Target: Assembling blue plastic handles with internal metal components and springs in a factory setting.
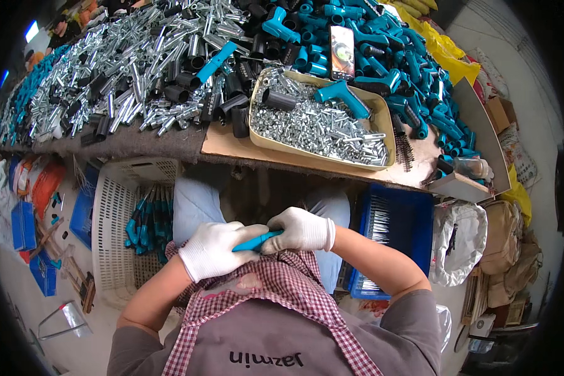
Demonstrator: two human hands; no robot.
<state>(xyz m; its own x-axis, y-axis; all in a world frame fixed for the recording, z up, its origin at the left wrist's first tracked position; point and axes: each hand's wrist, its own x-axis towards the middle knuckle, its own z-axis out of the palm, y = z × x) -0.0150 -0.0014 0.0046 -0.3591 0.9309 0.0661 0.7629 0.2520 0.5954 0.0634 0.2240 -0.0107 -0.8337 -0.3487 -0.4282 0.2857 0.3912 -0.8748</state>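
Note:
Both my hands wear white gloves and meet in front of my checked apron. Between them is a teal plastic handle [257, 242], lying nearly level. My left hand [214, 248] is wrapped round its left part. The fingers of my right hand [299, 230] close on its right end, which they mostly hide. Beyond my hands, at the bench edge, stands a cream tray [319, 156] of small metal parts. A teal pistol-shaped handle [344, 97] and a black sleeve [279, 99] lie on those parts.
Piles of metal tubes [138, 69] and teal handles [420, 81] cover the bench, with a phone [341, 53] among them. Below left, a white crate [116, 219] holds teal-handled tools; below right, a blue bin [423, 225] holds metal rods beside a white bag [460, 241].

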